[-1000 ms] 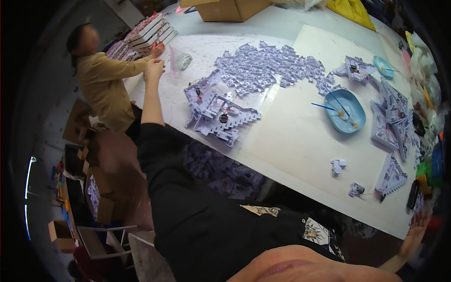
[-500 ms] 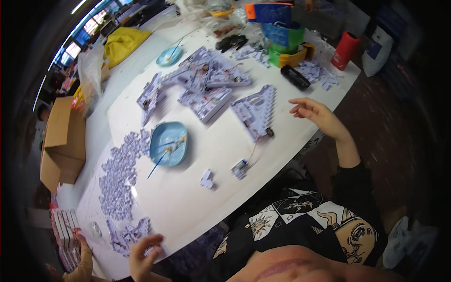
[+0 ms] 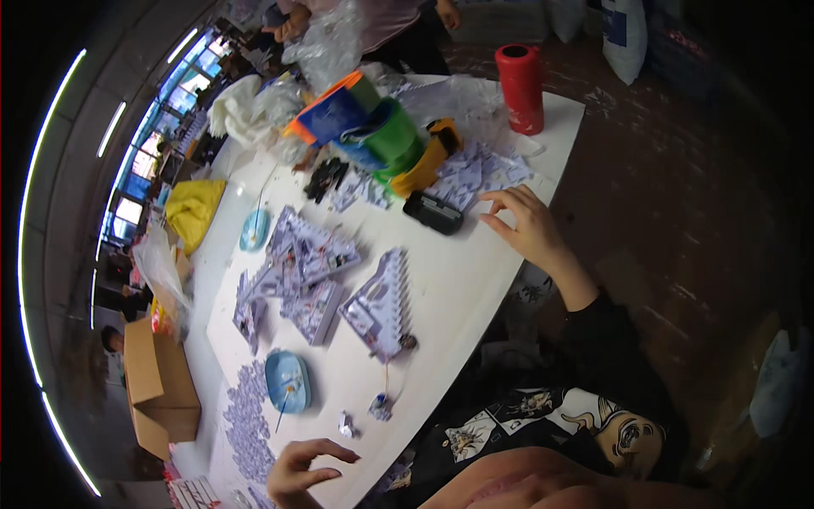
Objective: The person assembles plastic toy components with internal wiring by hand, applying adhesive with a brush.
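Note:
My right hand (image 3: pixel 530 227) hovers over the table's right edge with thumb and fingers apart, nothing in it. Just left of its fingertips lies an oblong black object (image 3: pixel 434 214). My left hand (image 3: pixel 303 471), also empty with curved, parted fingers, is at the lower left beside a pile of small pale plastic pieces (image 3: pixel 248 424). Near it are a small white part (image 3: pixel 346 424) and another small part (image 3: pixel 381 407) joined by a wire to a toothed pale plastic panel (image 3: pixel 375 310). A blue dish (image 3: pixel 278 366) holds a thin blue stick and some yellowish stuff.
More pale panels (image 3: pixel 309 254) are heaped mid-table. Behind them stand colourful tape-like rings (image 3: pixel 398 140), clear plastic bags (image 3: pixel 326 47) and a red cylinder (image 3: pixel 520 89). A smaller blue dish (image 3: pixel 248 233), yellow cloth (image 3: pixel 195 208) and cardboard box (image 3: pixel 174 382) are leftward. Another person stands beyond.
The view has swung up, showing more of the room. My right hand is now closer to the black object; my left hand has come nearer the blue dish. Both remain empty.

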Tool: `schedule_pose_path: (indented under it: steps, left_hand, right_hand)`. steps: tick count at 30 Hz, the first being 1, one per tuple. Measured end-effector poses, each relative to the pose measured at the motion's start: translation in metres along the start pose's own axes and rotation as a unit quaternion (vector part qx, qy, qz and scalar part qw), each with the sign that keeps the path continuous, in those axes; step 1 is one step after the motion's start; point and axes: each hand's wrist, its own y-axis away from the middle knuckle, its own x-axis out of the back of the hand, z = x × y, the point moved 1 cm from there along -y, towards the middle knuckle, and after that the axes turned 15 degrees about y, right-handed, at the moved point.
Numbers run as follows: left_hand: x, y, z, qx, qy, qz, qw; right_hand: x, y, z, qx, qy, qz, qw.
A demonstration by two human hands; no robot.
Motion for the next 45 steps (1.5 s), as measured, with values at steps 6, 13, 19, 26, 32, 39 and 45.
schedule_pose_path:
  steps: [6,13,19,26,32,39,45]
  left_hand:
    - [0.027,-0.106,0.082,-0.054,-0.076,0.153,0.984]
    - [0.062,-0.258,0.185,-0.324,-0.233,0.262,0.879]
    - [0.050,-0.332,0.223,-0.375,-0.476,0.270,0.748]
    - [0.045,-0.242,0.179,-0.264,-0.478,0.348,0.762]
    - [0.034,-0.119,0.089,-0.120,-0.402,0.302,0.856]
    - [-0.001,0.057,-0.029,-0.201,-0.138,0.546,0.801]
    - [-0.006,0.176,-0.128,-0.414,0.059,0.696,0.584]
  right_hand:
    - [-0.030,0.002,0.017,0.047,0.073,-0.036,0.996]
    - [-0.019,-0.007,0.025,0.012,0.061,-0.113,0.992]
    - [-0.021,-0.015,0.041,-0.004,0.084,-0.158,0.984]
    - [-0.026,-0.022,0.015,0.010,0.082,-0.171,0.982]
    - [-0.031,-0.003,0.024,0.063,0.168,-0.118,0.977]
    - [-0.049,0.004,0.027,0.114,0.206,-0.048,0.971]
    - [-0.051,0.011,0.049,0.112,0.132,0.169,0.970]
